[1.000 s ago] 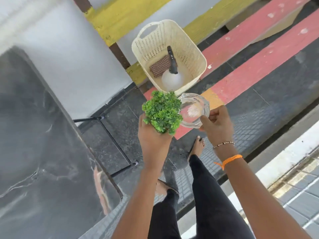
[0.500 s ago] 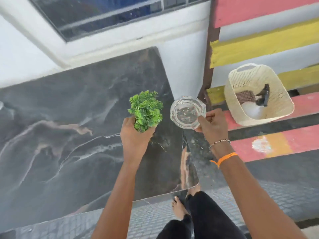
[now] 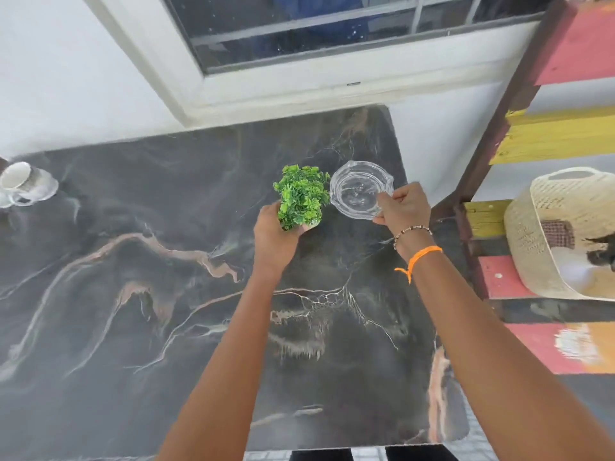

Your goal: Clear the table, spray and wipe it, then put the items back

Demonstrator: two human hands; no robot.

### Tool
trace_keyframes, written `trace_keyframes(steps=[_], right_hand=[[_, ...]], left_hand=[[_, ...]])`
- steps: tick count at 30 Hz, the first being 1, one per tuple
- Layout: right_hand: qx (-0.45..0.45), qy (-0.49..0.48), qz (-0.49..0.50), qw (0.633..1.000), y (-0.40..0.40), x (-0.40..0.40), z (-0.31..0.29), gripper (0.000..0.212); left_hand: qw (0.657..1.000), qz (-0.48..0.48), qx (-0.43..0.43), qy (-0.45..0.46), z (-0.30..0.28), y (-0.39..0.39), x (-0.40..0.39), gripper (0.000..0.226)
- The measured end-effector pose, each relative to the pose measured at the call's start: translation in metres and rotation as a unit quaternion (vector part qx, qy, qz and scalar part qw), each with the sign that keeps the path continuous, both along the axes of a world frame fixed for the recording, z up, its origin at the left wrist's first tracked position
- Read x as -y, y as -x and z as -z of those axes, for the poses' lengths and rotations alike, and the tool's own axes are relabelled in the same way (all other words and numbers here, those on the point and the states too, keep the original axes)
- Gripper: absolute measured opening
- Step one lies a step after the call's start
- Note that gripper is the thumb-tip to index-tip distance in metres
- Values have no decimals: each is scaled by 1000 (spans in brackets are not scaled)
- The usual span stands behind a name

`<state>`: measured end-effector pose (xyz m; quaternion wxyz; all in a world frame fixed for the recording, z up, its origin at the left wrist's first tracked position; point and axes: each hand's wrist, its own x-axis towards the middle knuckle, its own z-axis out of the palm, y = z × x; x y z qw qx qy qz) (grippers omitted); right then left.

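Now both hands reach over the far right part of the dark marbled tabletop [image 3: 166, 327]. On the left, the left hand [image 3: 273, 234] has its grip curled round the base of a small green plant [image 3: 301, 194]. Just right of it, the right hand [image 3: 404, 207] pinches the rim of a clear glass dish [image 3: 357, 191]. Far left stands a white cup [image 3: 16, 181]. Off the tabletop at right, a cream basket [image 3: 532, 247] holds a brown cloth [image 3: 557, 232].

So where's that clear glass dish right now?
In the head view, the glass dish is pinched at its rim by the right hand above the dark table's far right part, just right of the little green plant.
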<state>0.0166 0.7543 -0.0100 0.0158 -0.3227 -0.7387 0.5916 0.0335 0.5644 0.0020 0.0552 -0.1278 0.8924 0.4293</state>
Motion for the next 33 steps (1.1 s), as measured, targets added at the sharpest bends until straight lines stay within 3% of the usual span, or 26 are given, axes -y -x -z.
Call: trace_keyframes(steps=[11,24,29,33], right_hand=[[23,-80,88,993,103,50,25,28],[23,-93,155,983,124,66,41,22],[3,-10,164,986,116,65,37,15],[-39,35,166,985,102,66,23,19]], left_hand=[[998,59,-16,-35,20,140,32,38],[989,124,-53,-67,36,171,37,55],[987,88,-44,-131,34,163,41,92],[986,58,-41,-153,29,143,53,94]])
